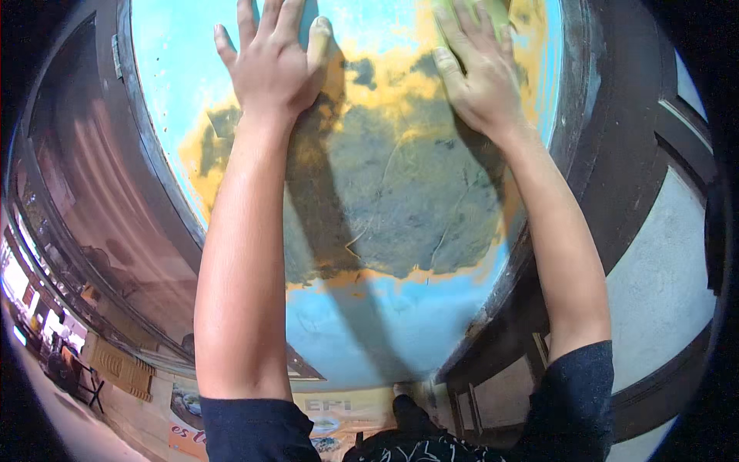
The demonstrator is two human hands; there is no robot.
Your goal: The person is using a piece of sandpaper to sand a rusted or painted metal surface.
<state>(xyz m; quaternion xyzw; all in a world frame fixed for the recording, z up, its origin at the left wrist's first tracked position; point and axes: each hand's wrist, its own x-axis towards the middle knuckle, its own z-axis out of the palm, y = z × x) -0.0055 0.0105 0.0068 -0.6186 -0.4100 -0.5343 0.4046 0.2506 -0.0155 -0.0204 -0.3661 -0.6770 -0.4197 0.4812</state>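
Both my arms reach up and forward over a wall panel of light blue paint with a large worn patch, grey in the middle and yellow-orange around its edge. My left hand lies against the upper part of the panel, fingers spread and thumb out, with nothing seen in it. To its right, my right hand rests flat on the panel, fingers stretched and apart. A yellow-green tint shows around its fingers; whether a thin thing lies under them I cannot make out. Some fingertips are cut off by the upper edge.
A dark wooden frame borders the panel on the right, with pale wall sections beyond. Reflective window glass stands at the left. Below are a printed banner, a woven tan piece and a thin-legged dark stand.
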